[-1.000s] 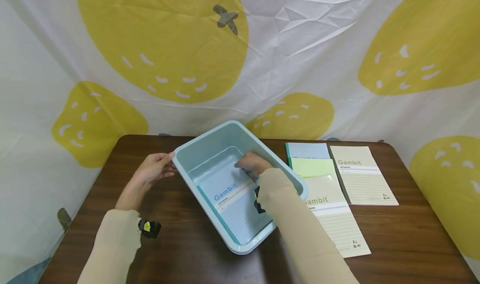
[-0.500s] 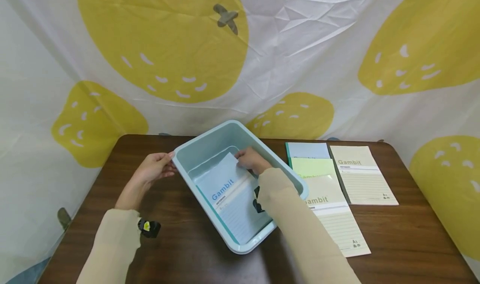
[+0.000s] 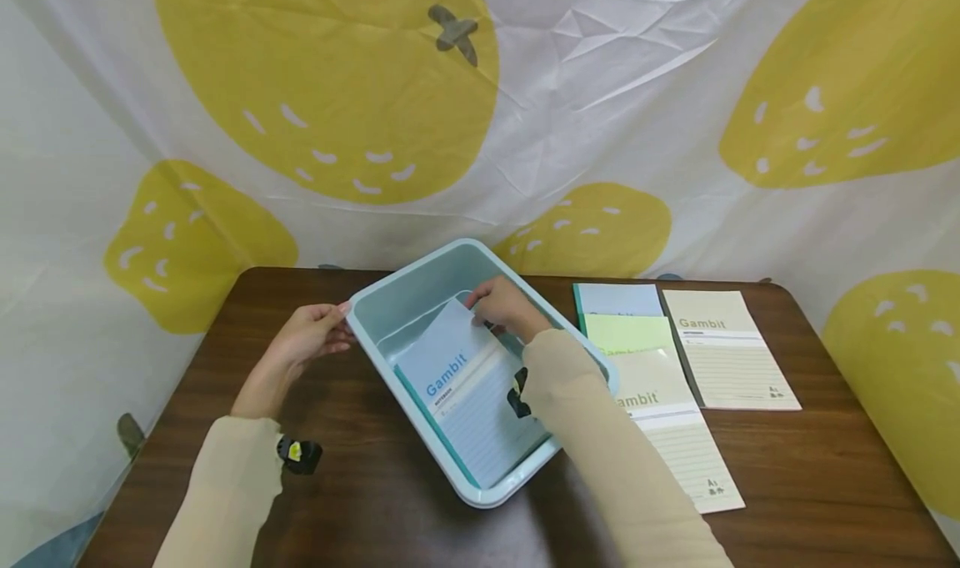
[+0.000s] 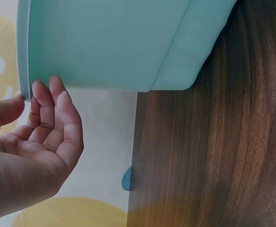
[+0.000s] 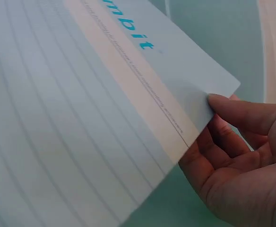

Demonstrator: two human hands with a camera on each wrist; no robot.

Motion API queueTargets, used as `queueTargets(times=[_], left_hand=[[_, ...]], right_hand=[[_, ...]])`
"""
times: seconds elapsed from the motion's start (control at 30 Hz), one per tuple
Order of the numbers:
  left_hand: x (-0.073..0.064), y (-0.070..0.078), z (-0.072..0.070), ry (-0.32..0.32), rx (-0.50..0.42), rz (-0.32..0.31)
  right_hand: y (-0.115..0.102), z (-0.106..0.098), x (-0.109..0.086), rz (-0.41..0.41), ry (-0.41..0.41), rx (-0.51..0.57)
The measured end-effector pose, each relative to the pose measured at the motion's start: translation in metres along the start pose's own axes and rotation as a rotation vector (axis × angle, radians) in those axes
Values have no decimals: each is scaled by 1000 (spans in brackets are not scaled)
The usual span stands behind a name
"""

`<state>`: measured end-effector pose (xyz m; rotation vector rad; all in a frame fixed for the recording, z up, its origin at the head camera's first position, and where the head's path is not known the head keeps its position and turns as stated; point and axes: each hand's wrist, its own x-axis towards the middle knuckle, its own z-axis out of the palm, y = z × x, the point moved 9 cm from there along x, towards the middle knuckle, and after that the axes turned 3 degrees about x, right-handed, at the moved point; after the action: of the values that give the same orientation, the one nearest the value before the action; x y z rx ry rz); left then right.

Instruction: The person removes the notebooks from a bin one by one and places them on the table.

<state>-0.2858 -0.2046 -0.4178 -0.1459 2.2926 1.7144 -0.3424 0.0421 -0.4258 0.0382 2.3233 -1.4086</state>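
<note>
A pale blue plastic basin (image 3: 420, 280) stands at an angle on the table, and inside it lies a light blue notebook (image 3: 457, 368) with a teal spine and "Gambit" on its cover. At the basin's left corner my left hand (image 3: 311, 334) pinches the rim, thumb on one side and fingertips under the other, as the left wrist view shows. My right hand (image 3: 506, 305) reaches into the basin. In the right wrist view its thumb lies on the cover of the notebook (image 5: 81, 118) and its fingers are beneath, pinching the edge near a corner. That edge is raised off the basin's floor.
Right of the basin, a cream notebook (image 3: 675, 443), a green notebook (image 3: 626, 332) and a blue notebook (image 3: 618, 299) overlap. Another cream notebook (image 3: 731, 351) lies beside them. The brown wooden table (image 3: 360, 501) ends at a lemon-patterned cloth (image 3: 600, 118) behind.
My right hand has taken the blue notebook's edge and lifted it, so the notebook's right side rises from the basin's floor. The left hand keeps its grip on the rim.
</note>
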Motion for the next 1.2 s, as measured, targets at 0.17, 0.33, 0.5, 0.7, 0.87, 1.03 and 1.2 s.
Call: queueTargets(times=[0.17,0.33,0.5,0.7,0.87,1.03,1.2], left_hand=[[0,0,1,-8,-18,4],[0,-1,0,-7,-6,3],[0,-2,1,-11,-13,1],[0,-2,2,-11,-28,0],[0,-2,2,-9,-29,4],[1,-5,-1,2,-1,-6],[2,-6,-2,2,19,-3]], right_hand=[[-11,-6,-7,7,-23,11],[-27,-17,-18,-35,-28,-16],[-40,-28,-29,-71,-31,-6],[-55,-43,-46,-117,-16,44],[-68,-57,-61,-170,27,69],[-75,-69,-71,-193,45,128],[-86,-82,-84,-217,71,187]])
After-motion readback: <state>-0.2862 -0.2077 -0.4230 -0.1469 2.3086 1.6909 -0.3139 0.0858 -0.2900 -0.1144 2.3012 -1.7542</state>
